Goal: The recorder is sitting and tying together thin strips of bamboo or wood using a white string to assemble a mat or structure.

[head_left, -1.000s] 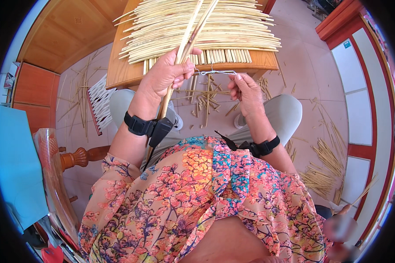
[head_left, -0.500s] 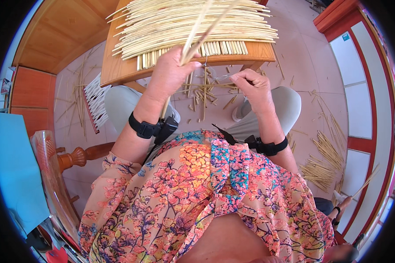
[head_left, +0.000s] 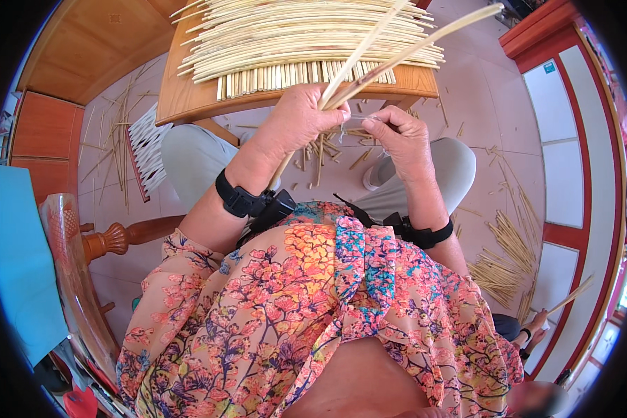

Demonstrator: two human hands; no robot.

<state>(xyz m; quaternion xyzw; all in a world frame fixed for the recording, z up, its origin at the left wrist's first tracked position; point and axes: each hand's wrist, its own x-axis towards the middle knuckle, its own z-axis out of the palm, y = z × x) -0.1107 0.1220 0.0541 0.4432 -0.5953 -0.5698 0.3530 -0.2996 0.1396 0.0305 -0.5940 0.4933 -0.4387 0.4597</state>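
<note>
My left hand [head_left: 299,118] is closed around two long pale stalks [head_left: 386,63], which cross at my thumb. Their long ends slant up to the right over the table edge, and a lower end passes down beside my left wrist. My right hand [head_left: 402,134] is closed, pinching a thin whitish string [head_left: 357,117] between thumb and index finger. This string stretches across the short gap to my left hand, with a loose bit dangling near the left fingers. Beyond my hands, a layer of similar stalks [head_left: 306,42] lies side by side on the wooden table.
A row of short cut pieces [head_left: 285,78] sticks out under the stalks at the table's [head_left: 419,85] front edge. Offcuts litter the floor between my knees. A stalk pile [head_left: 501,261] lies at right, near another person's hand [head_left: 536,324]. A turned wooden post [head_left: 115,240] stands at left.
My left hand has moved right and slightly down, closer to my right hand. The stalks it holds now lean further right and spread wider. The string between the hands looks shorter.
</note>
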